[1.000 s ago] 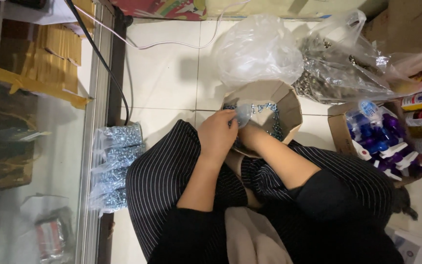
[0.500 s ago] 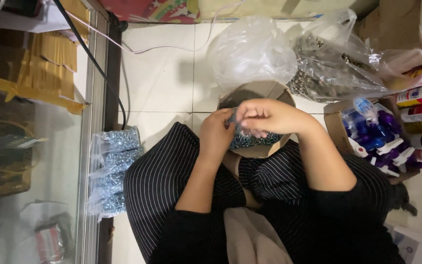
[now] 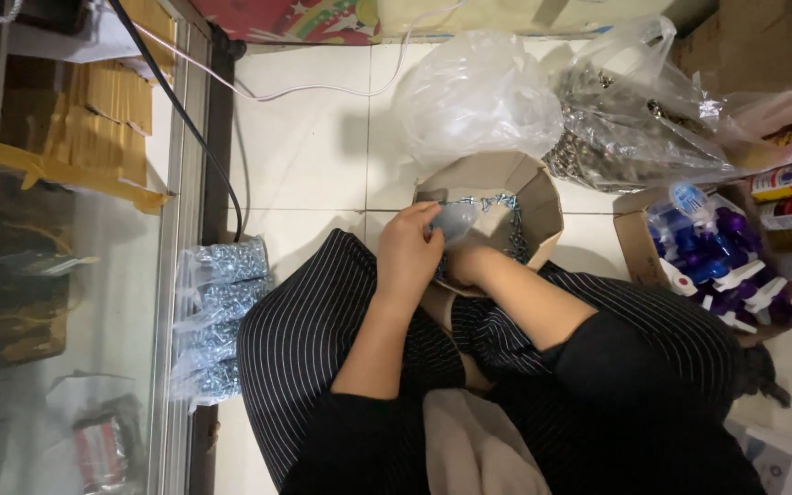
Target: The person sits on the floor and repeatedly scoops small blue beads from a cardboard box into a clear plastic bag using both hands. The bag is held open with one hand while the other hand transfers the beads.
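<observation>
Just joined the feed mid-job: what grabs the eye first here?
At centre, the left hand holds a small clear bag over a cardboard box of shiny metal pieces, with the right hand dipped inside. Filled clear packets are stacked on the floor at left, and two big plastic sacks sit behind the box.

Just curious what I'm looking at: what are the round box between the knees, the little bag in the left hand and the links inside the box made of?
Round box: plain brown cardboard, matte, creased wall. Small bag in the left hand: thin clear plastic, glossy. Chain links: apparently bright silvery metal.
</observation>
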